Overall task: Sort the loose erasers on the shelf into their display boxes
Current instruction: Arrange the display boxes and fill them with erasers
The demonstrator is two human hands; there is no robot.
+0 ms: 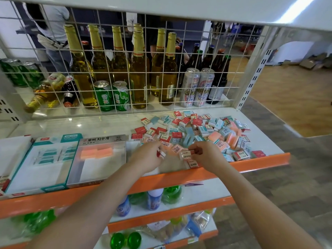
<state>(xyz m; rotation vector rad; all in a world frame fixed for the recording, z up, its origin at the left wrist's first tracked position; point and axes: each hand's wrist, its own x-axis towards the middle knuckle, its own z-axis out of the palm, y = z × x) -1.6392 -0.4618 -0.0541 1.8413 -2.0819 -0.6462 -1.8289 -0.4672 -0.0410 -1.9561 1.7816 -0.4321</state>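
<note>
A heap of loose erasers in red, teal and salmon wrappers covers the right half of the white shelf. My left hand holds a red-and-white eraser at the heap's near-left edge. My right hand pinches a white-sleeved eraser just in front of the heap, with another one lying under it. To the left stand a grey display box holding salmon erasers and a teal display box with teal-wrapped erasers.
An orange lip runs along the shelf's front edge. A white wire grid backs the shelf, with bottles and cans behind it. Another white box sits at far left. Lower shelves carry bottles and green items. A person stands behind the grid.
</note>
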